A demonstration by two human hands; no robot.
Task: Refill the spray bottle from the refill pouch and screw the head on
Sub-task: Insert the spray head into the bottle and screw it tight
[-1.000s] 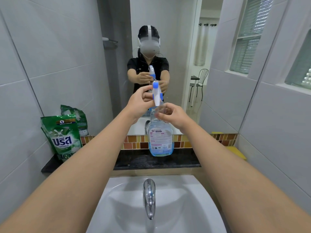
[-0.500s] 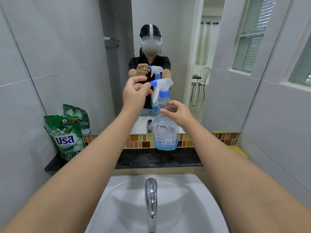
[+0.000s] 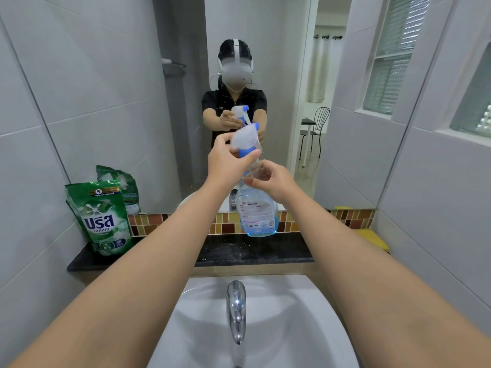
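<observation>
Since half a second ago the spray head [image 3: 245, 135] has turned under the left hand [image 3: 225, 162]: its blue nozzle, which pointed toward the left hand, now points up and to the right, and the white body reads blurred. Both forearms reach straight out over the white sink [image 3: 313, 322], elbows low and wide, the hands meeting well above the black bench [image 3: 265, 251] in front of the mirror [image 3: 279, 75].

That left hand sits higher, wrist bent slightly inward, its grip closed around the blue collar and the lower part of the spray head, thumb on the near side and fingers wrapped behind. Just below and to the right, the right hand [image 3: 273, 180] has its grip pinched on the clear neck of the spray bottle [image 3: 256, 211], fingers curled toward the left hand, nearly touching it. The bottle hangs upright in the air, tilted a little, clear of the bench, with blue liquid only in its bottom part and a printed label on its side. Whether the collar is fully seated on the neck is hard to tell, since the hands cover the joint.

At the left end of the bench a green refill pouch [image 3: 102, 219] stands upright against the tiled wall, apart from both hands. A chrome tap [image 3: 236, 309] rises at the sink's back edge, below the bottle.
</observation>
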